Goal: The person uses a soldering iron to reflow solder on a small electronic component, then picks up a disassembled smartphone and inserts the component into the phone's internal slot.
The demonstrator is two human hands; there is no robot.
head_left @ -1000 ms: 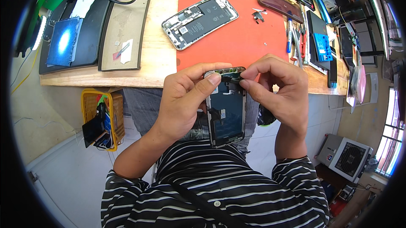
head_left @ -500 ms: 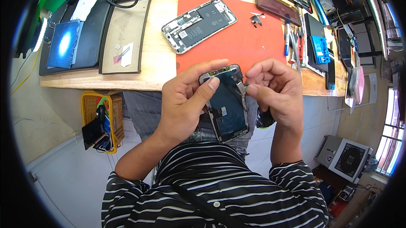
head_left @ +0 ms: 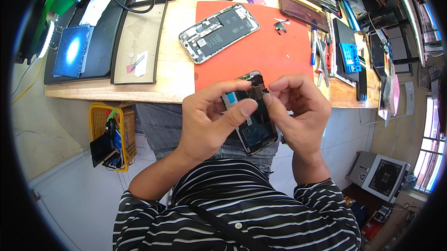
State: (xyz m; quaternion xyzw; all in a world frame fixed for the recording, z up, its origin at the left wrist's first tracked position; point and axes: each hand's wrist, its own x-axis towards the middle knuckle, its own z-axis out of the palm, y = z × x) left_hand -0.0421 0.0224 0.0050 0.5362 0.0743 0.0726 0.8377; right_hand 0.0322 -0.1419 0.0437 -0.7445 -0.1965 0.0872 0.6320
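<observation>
Above my lap, at the table's front edge, my left hand (head_left: 205, 123) grips a phone screen (head_left: 260, 132) with its dark back side up, thumb across it and fingers behind its left edge. My right hand (head_left: 305, 111) is closed in a pinch at the screen's upper right edge. Its thumb and forefinger are at a small dark flex cable (head_left: 257, 91) near the top; the fingertips partly hide what they grip. Beyond them an opened phone body (head_left: 219, 33), its black battery showing, lies on the orange mat (head_left: 260, 60).
Small dark parts (head_left: 280, 26) and a tiny bit (head_left: 287, 56) lie on the mat. A dark phone (head_left: 303, 12), a blue pen (head_left: 314, 48) and tweezers (head_left: 323, 64) are at the right. A shallow tray (head_left: 135, 41) sits left; a yellow basket (head_left: 128, 134) stands below.
The screen has tilted, its top turning slightly to the right. My left thumb has slid farther across it, and my right fingers have moved in to the flex cable near its top.
</observation>
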